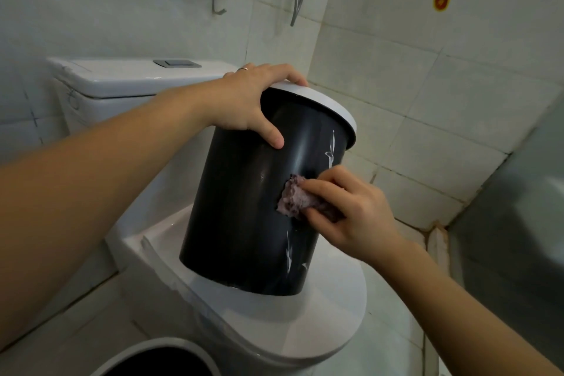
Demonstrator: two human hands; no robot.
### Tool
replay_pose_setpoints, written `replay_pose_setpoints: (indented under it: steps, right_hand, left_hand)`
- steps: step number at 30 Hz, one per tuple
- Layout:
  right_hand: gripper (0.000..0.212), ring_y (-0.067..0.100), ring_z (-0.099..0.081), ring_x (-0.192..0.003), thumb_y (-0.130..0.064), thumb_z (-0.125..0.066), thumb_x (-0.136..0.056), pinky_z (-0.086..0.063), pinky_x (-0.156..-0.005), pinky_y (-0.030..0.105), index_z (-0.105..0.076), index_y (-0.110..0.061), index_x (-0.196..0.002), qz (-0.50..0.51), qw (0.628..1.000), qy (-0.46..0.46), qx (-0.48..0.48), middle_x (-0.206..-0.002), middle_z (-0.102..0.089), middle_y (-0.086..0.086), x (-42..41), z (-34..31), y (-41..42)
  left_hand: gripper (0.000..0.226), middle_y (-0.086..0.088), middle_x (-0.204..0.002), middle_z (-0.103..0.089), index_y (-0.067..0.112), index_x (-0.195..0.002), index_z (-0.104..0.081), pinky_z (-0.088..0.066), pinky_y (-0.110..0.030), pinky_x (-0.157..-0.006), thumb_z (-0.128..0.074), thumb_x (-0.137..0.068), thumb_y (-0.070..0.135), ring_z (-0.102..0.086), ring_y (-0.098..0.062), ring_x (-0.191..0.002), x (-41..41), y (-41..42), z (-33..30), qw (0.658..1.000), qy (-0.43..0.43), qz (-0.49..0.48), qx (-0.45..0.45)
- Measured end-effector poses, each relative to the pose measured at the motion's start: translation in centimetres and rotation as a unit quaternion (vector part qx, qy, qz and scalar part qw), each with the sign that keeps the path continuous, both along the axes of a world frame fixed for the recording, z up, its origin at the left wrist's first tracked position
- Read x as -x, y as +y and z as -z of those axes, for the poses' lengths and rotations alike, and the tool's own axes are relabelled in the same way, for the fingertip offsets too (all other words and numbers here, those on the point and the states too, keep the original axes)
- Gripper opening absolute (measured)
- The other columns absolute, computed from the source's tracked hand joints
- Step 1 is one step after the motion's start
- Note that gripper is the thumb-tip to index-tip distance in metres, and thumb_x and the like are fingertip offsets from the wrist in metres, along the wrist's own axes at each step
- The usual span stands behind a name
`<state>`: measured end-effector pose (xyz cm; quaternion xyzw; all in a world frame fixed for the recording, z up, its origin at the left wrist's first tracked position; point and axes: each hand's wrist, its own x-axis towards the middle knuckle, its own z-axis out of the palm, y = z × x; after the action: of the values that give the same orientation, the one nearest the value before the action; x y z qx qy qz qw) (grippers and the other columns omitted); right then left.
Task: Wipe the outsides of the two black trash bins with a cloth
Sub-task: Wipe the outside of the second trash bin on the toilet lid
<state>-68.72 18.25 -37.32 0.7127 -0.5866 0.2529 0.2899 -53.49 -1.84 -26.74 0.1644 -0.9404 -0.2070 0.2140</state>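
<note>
tilted black bin point(244, 207), purple cloth point(294, 200) against it

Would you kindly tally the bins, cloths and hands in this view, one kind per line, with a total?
Black trash bins: 2, one on the toilet lid and one partly in view at the bottom edge
Cloths: 1, the purple cloth
Hands: 2, left hand and right hand
Total: 5

Left hand point(254, 101) gripping, right hand point(351, 214) seemingly pinching
</note>
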Motion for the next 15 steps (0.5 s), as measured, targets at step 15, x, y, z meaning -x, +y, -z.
replay_pose_setpoints:
  steps: [15]
  right_hand:
    - [0.029, 0.02, -0.057, -0.076, -0.026, -0.07, -0.085, -0.05, -0.055, 0.032, -0.072, -0.013, -0.111, -0.036, 0.999, 0.005, -0.017, -0.096, -0.062, 0.006, -1.4, 4.1, 2.1]
  left_hand:
    - [0.087, -0.001, -0.129, -0.049, 0.068, -0.112, -0.042, -0.05, -0.05, -0.098, -0.089, -0.041, 0.05, -0.053, -0.028, -0.115, 0.4, -0.4, 0.1, 0.999, -0.004, 0.0, -0.049]
